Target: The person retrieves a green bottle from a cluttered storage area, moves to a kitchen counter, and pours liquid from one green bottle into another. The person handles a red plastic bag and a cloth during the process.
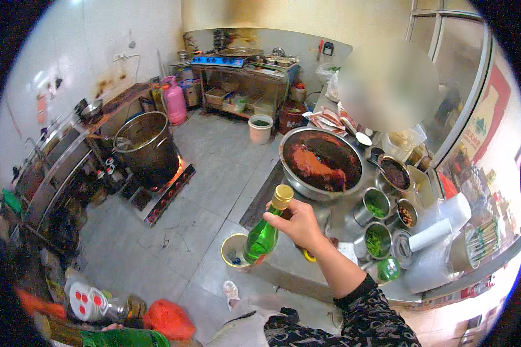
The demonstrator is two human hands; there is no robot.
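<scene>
My right hand (303, 225) grips the neck of a green glass bottle (261, 238) with a gold screw cap. The bottle is tilted, held above the floor beside the steel counter (293, 260). A wide steel basin (325, 196) stands on the counter beyond my hand, with dark red sauce and a thick orange-red mass (312, 161) inside. Under the bottle in the picture, an open bin (227, 250) sits on the floor. What seem to be fingertips of my left hand (113, 326) show at the lower left, mostly hidden; their grip is unclear.
Flames burn beneath a tall stockpot (147, 158) on a low burner at left. A pink gas cylinder (174, 102) stands behind it. Steel cups of chopped greens (375, 206) crowd the counter's right side. A red plastic bag (169, 319) is at lower left. A blurred person (388, 86) is across the counter.
</scene>
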